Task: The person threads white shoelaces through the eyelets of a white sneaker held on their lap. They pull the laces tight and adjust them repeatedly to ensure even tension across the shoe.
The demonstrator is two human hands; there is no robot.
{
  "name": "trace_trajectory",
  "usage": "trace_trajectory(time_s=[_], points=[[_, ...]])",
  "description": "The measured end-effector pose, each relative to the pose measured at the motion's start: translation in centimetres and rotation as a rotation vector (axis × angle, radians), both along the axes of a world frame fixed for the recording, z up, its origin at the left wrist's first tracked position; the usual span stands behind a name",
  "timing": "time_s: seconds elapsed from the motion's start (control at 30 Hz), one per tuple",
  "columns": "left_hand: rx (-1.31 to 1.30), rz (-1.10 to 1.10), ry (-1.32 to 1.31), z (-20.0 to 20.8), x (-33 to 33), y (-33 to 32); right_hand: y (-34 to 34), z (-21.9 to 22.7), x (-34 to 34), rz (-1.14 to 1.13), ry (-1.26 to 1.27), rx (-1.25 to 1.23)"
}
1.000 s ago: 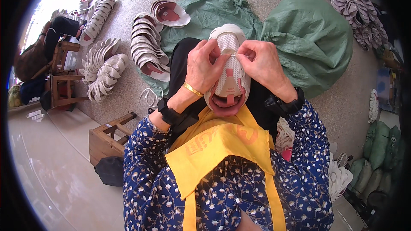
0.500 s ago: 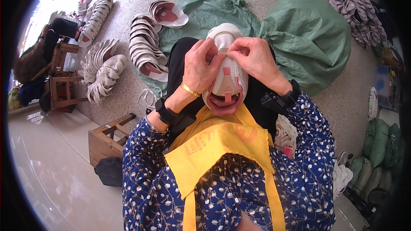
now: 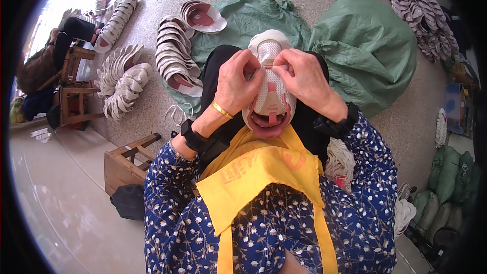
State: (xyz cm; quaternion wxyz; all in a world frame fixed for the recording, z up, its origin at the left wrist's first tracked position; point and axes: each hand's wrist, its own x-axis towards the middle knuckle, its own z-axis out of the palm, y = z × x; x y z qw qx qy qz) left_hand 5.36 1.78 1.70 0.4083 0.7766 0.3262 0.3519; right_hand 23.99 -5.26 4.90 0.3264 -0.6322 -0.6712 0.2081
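A white shoe (image 3: 265, 91) with a pink collar lies over my lap, its toe pointing away and its opening toward me. My left hand (image 3: 237, 82) is closed at the left side of its upper, thumb and fingers pinched together. On the opposite side, my right hand (image 3: 308, 78) is closed in a similar pinch. Between the fingertips a thin pale strip (image 3: 267, 63) crosses the shoe near the toe. Whatever each pinch holds is too small to make out. A yellow apron (image 3: 258, 167) lies below the shoe's heel.
Nested white shoe uppers (image 3: 175, 53) sit on a green sheet (image 3: 243, 20) ahead. A bulging green sack (image 3: 362, 45) stands ahead right. White laces (image 3: 339, 162) bunch by my right thigh. At left are a wooden stool (image 3: 124, 165) and more uppers (image 3: 127, 89). Another person sits far left.
My fingertips were together over the middle of the shoe. Now they have drawn apart toward its two sides, still pinched. The shoe stays on my lap.
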Motion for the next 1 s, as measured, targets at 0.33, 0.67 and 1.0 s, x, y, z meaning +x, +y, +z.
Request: trace_trajectory(time_s=[0.33, 0.67, 1.0], points=[[-0.011, -0.022, -0.013, 0.2, 0.1, 0.0, 0.7, -1.1, -0.3, 0.102, -0.167, 0.086], [0.12, -0.078, -0.006, -0.4, 1.0, 0.9, 1.0, -0.8, 0.6, 0.11, 0.037, 0.037], [-0.091, -0.113, 0.082, 0.7, -3.9, 3.6, -1.3, 1.0, 2.2, 0.049, -0.036, -0.085]])
